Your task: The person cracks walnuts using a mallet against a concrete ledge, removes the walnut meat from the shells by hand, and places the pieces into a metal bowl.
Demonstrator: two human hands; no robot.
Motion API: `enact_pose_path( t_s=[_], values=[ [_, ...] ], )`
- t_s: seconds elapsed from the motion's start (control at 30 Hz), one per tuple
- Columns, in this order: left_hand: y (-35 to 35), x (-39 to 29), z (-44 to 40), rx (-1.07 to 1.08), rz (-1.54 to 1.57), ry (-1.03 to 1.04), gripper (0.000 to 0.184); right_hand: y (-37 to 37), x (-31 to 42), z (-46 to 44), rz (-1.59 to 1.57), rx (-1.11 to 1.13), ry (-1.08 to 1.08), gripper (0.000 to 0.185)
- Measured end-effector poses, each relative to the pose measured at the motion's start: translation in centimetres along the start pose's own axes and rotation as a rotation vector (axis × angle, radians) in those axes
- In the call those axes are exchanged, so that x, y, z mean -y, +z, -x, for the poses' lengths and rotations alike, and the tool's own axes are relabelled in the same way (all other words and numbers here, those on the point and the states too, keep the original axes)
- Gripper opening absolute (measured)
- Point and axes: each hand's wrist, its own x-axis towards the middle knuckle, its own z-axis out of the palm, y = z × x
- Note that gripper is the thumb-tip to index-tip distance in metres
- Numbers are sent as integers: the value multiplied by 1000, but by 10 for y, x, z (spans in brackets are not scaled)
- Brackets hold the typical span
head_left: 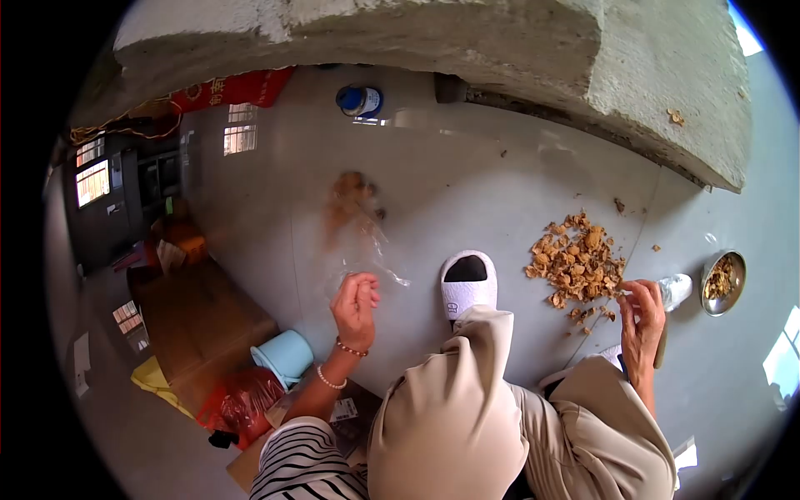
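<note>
Fingers curled, my left hand [356, 304] is at the near edge of a clear plastic bag [367, 242] with blurred brown pieces inside; whether it grips the bag is unclear. My right hand [642, 312] has its fingers bent toward the thumb at the right edge of a heap of brown shells [579, 260] on the grey floor. What those fingertips hold, if anything, is too small to make out. Right of that hand lies a white wrapped object [675, 291], and beyond it stands a metal bowl [722, 283] with brown pieces in it.
A white slipper [469, 293] is between the bag and the heap. Concrete steps [533, 50] run along the far side, with a blue can [360, 101] near them. At left are a cardboard box [196, 321], a light-blue bucket [285, 357] and a red bag [246, 400].
</note>
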Motion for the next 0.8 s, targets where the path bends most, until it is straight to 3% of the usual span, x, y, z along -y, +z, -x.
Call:
enact_pose_path(
  t_s=[0.07, 0.17, 0.27, 0.37, 0.47, 0.53, 0.6, 0.63, 0.7, 0.8],
  values=[
    [-14, 19, -5, -14, -215, -3, 16, 3, 1, -3, 21, 14, -24, 13],
    [-14, 98, -20, -117, -598, 183, 19, 5, 4, -7, 46, 22, -64, 14],
    [-4, 136, -49, -145, -514, -86, 20, 1, 12, -8, 44, 31, -66, 17],
    [21, 208, -102, -449, 815, -119, 23, -7, -5, 3, 61, 6, -49, 18],
    [21, 141, -121, -223, -587, -100, 16, -21, -34, 23, 109, -96, -6, 21],
    [19, 169, -135, -275, 58, -296, 18, -32, -52, 40, 207, -172, 42, 22],
    [18, 172, -141, -270, 18, -290, 18, -42, -72, 55, 313, -238, 110, 23],
    [17, 161, -143, -241, -341, -182, 16, -45, -83, 61, 361, -247, 101, 25],
    [18, 155, -144, -187, -629, -92, 17, -50, -96, 68, 459, -265, 86, 28],
    [13, 162, -148, -138, -430, -92, 21, -50, -95, 69, 583, -260, 96, 35]
  ],
)
